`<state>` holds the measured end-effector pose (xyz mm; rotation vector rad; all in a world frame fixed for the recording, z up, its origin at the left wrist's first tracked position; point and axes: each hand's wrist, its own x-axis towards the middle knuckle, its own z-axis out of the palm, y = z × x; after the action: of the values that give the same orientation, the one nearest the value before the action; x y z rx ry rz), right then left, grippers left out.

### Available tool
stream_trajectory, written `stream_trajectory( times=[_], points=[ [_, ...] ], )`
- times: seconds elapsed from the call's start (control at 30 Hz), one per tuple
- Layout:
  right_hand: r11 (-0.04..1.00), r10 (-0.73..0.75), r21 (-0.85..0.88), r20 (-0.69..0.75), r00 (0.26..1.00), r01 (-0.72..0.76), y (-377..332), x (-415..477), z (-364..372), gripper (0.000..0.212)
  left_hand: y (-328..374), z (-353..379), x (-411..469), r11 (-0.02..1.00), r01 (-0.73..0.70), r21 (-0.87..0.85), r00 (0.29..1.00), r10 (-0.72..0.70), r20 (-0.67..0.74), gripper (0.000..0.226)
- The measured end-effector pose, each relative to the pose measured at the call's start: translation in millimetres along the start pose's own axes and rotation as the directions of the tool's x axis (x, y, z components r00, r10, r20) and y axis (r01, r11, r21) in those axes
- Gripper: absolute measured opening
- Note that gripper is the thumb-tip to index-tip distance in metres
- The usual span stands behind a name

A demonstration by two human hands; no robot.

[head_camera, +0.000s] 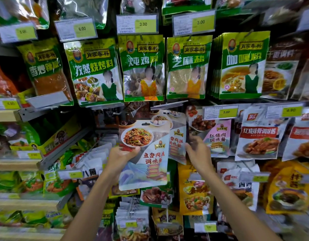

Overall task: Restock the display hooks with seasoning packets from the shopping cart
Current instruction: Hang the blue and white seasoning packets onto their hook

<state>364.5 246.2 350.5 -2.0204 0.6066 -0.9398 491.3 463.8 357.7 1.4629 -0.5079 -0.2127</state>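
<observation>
My left hand (pixel 121 156) grips the left edge of a seasoning packet (pixel 146 157) printed with a plate of shredded pork and red characters, held upright in front of the display. Just behind it hangs a matching packet (pixel 176 140) on a hook (pixel 167 105) whose price-tag arm juts out above. My right hand (pixel 197 150) pinches the right edge of that hanging packet, fingers curled around it. The shopping cart is out of sight.
A row of green spice packets (pixel 143 68) hangs above, under yellow price tags (pixel 143 24). A pink sauce packet (pixel 217 136) and white rib-sauce packets (pixel 258 136) hang to the right. Yellow packets (pixel 195 190) hang below, and shelves with green bags (pixel 19 136) stand at the left.
</observation>
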Motion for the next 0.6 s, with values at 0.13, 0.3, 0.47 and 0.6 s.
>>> stream_trajectory(
  times=[0.13, 0.3, 0.47, 0.6],
  points=[
    [0.862, -0.479, -0.346, -0.324, 0.816, 0.369, 1.3, -11.9, -33.6, 0.027, 0.1, 31.0, 6.2, 1.000, 0.011, -0.017, 0.997, -0.010, 0.073, 0.018],
    [0.681, -0.678, -0.607, -0.311, 0.666, 0.410, -3.4, 23.6, -67.8, 0.039, 5.1, 59.7, 28.8, 0.993, 0.053, -0.109, 0.994, -0.042, 0.099, 0.022],
    [0.600, -0.707, -0.702, -0.240, 0.666, 0.384, 7.9, 50.0, -74.4, 0.047, 1.4, 69.0, 45.7, 0.991, 0.068, -0.118, 0.997, -0.062, 0.050, 0.021],
    [0.576, -0.731, -0.715, -0.235, 0.640, 0.396, 14.3, 56.5, -73.7, 0.049, 0.2, 74.0, 53.9, 0.994, 0.064, -0.092, 0.995, -0.056, 0.080, 0.028]
  ],
)
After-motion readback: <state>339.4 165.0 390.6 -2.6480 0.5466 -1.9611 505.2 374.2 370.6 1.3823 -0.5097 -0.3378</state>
